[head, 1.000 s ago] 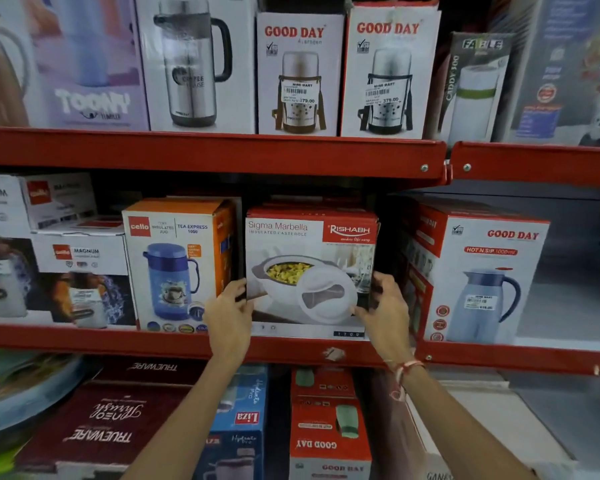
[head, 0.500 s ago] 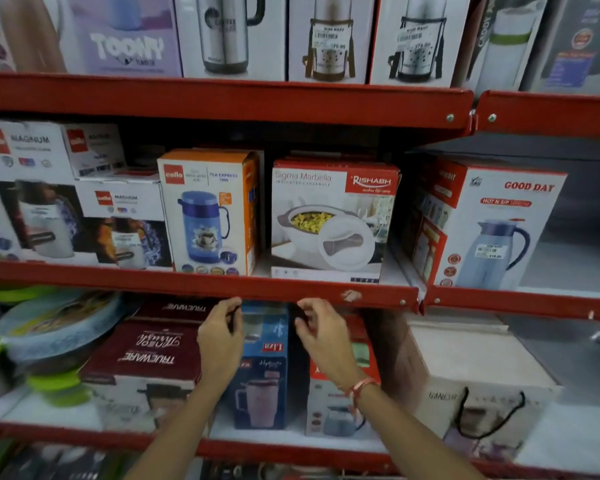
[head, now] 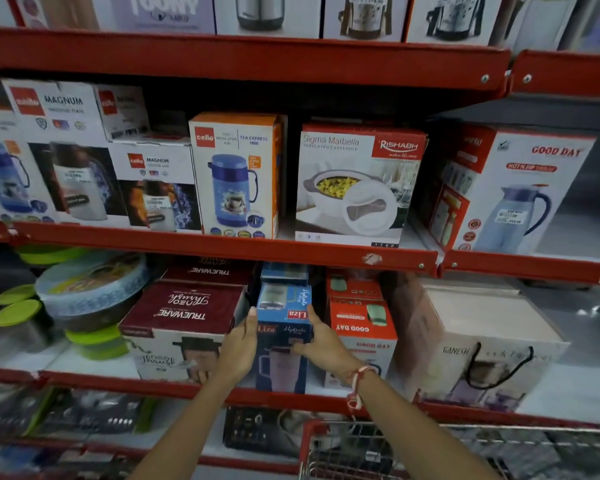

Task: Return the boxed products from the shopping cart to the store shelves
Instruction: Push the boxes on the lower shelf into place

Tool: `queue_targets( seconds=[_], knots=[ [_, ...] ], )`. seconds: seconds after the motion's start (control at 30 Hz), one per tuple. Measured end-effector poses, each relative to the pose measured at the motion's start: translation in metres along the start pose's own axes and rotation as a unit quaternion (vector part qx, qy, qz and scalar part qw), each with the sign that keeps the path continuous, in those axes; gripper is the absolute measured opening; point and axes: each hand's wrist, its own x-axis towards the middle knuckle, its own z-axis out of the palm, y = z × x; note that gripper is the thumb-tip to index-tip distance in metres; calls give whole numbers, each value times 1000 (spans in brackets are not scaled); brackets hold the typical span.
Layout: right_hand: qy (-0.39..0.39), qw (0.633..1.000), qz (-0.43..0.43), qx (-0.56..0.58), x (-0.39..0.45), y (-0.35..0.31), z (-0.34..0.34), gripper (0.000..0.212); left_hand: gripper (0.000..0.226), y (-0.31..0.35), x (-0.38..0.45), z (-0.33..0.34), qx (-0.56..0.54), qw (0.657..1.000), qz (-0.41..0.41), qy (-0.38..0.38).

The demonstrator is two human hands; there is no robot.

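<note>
The blue Liza box (head: 284, 327) stands on the lower shelf (head: 160, 388), pinched between left hand (head: 238, 348) and right hand (head: 321, 344) fingers. Square it between the maroon box (head: 182, 313) outboard-left and red box (head: 362, 327) outboard-right; avoid tipping.

Two hands, left (head: 238, 351) and right (head: 321, 344). Middle shelf (head: 222, 245): seven boxes in front. Lower shelf (head: 118, 384): four boxes in front, one shopping cart (head: 361, 448).

1. Liza box (head: 284, 327) between the fingers: blue, red logo patch.
2. Trueware box (head: 184, 308) left of the fingers: maroon top, white lettering.
3. Good Day box (head: 361, 323) right of them: red-orange top.
4. Shelf edge (head: 222, 245) above the fingertips: red.
</note>
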Motion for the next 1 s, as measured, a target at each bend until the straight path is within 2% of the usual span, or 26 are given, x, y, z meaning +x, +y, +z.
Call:
queue_targets(
  seconds=[0.2,0.47,0.6,0.7,0.8,0.87,0.93,1.0],
  knots=[
    [-4,998,-17,-64,-5,-1,5,98,61,-5,-10,0,29,998,6,50],
    [2,998,-11,-58,-2,4,9,101,52,-3,-8,-3,38,998,22,45],
    [9,999,-12,-50,2,0,4,96,56,2,-3,-6,52,996,15,73],
    [-1,1000,-17,-20,-5,-3,-7,88,54,3,-2,-7,105,988,32,106],
    [53,998,-8,16,-10,29,-51,75,39,21,0,36,136,971,119,156],
    [146,989,-12,29,-14,40,-60,57,31,28,-5,45,119,954,204,183],
    [254,967,-11,14,-17,47,-66,41,26,34,-10,54,97,952,252,146],
    [305,952,11,-5,-20,54,-72,40,27,42,-13,69,56,970,228,58]
  ],
)
